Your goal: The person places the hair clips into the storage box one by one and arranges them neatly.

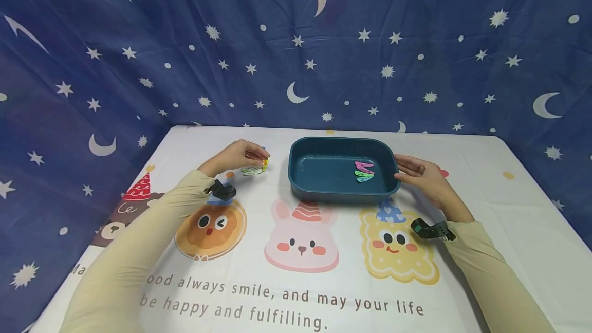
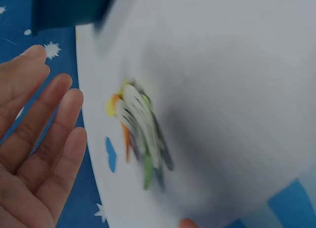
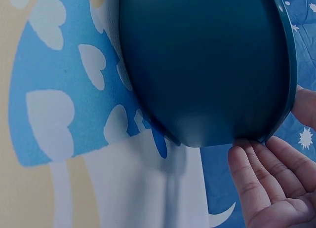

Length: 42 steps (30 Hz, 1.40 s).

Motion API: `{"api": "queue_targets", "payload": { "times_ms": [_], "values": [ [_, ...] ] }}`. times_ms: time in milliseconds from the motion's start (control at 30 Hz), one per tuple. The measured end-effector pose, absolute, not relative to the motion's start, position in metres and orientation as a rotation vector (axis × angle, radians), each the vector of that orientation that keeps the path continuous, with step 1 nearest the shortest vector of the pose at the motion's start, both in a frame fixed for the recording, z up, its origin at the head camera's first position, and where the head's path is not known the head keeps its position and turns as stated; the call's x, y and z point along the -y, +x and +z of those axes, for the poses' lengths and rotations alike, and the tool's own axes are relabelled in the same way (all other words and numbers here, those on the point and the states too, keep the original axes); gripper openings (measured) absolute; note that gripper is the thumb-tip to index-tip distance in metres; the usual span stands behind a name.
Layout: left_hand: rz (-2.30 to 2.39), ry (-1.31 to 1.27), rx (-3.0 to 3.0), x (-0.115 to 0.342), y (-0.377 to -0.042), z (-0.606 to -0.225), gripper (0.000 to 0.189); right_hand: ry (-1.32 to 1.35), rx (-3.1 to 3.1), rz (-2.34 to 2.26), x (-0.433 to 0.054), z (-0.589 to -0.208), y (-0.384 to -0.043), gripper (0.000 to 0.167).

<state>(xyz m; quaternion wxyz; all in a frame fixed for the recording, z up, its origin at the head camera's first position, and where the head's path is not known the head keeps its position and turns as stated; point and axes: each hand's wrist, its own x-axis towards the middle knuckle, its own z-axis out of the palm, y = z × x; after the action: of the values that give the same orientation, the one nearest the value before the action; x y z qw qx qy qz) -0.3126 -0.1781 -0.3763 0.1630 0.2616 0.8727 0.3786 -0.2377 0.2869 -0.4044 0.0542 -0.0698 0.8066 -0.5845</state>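
My left hand [image 1: 240, 157] hovers over a small pile of hair clips [image 1: 252, 170] on the table, left of the dark teal bin [image 1: 339, 198]. In the left wrist view the fingers [image 2: 66, 112] are nearly straight and apart from the clips [image 2: 140, 122], which are white, green, orange and yellow and look blurred. Inside the bin, toward its right side, lie pink hair clips [image 1: 364, 167] and green ones [image 1: 364, 174]. My right hand [image 1: 423, 176] rests at the bin's right end. Its extended fingers [image 3: 256, 176] touch the outer wall, and the thumb [image 3: 304, 108] is at the rim.
A white tablecloth [image 1: 296, 292] printed with cartoon animals, food and lettering covers the table. Behind it hangs a blue curtain [image 1: 342, 71] with moons and stars. The bin stands near the table's back edge, between the two hands.
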Motion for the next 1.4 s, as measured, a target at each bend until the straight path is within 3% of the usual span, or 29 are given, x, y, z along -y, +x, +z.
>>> {"api": "queue_targets", "payload": {
  "times_ms": [533, 1400],
  "values": [
    [1.009, 0.685, -2.501, 0.190, -0.318, -0.400, 0.029, -0.223, -2.457, -1.769, -0.288, -0.407, -0.238, 0.066],
    [0.983, 0.603, -2.674, 0.216, -0.324, -0.400, 0.028, -0.257, -2.419, -1.818, -0.288, -0.406, -0.238, 0.065]
  ]
}}
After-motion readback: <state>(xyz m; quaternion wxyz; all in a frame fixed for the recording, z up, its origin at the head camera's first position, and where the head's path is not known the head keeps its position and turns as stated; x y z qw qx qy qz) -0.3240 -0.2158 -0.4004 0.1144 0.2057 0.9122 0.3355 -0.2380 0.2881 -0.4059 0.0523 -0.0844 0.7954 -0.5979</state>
